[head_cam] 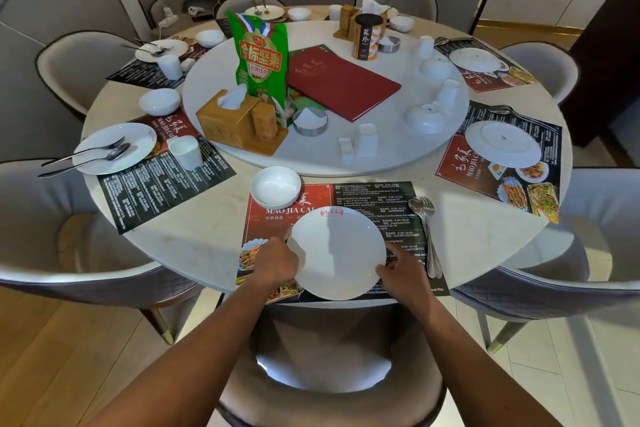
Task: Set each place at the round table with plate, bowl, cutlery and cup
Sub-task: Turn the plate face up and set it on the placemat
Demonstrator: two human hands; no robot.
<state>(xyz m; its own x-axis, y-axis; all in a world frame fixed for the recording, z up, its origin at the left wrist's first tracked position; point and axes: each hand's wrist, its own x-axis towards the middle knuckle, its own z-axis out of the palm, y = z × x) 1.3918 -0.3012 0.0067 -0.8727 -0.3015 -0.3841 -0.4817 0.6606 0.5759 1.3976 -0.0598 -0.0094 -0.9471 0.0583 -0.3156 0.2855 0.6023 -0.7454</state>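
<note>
Left hand [275,262]: my fingers curl on the left rim of the plate [336,253], gripping it.
Right hand [403,270]: pinches the plate's lower right rim, thumb on top.
Plate: on the placemat [377,211] at my seat, near the counter [214,246] edge; I judge I am squaring it up.
My place: bowl [275,186] stands upright at the mat's far left corner; spoon and fork [426,236] lie together along the right side. No cup here, so this place is not finished.
Left neighbour: plate with cutlery across it [114,148], a bowl [159,101] and a cup [185,151], looks done.
Right neighbour: plate [503,145] lies face down on its mat, cutlery beyond it; bowl and cup are missing from the mat.
Turntable [311,156]: upturned bowls [425,118] and cups [367,140] wait there, undealt.
Far places: two at left look set; the rest I cannot judge.
Progress: roughly half, by my reckoning.
</note>
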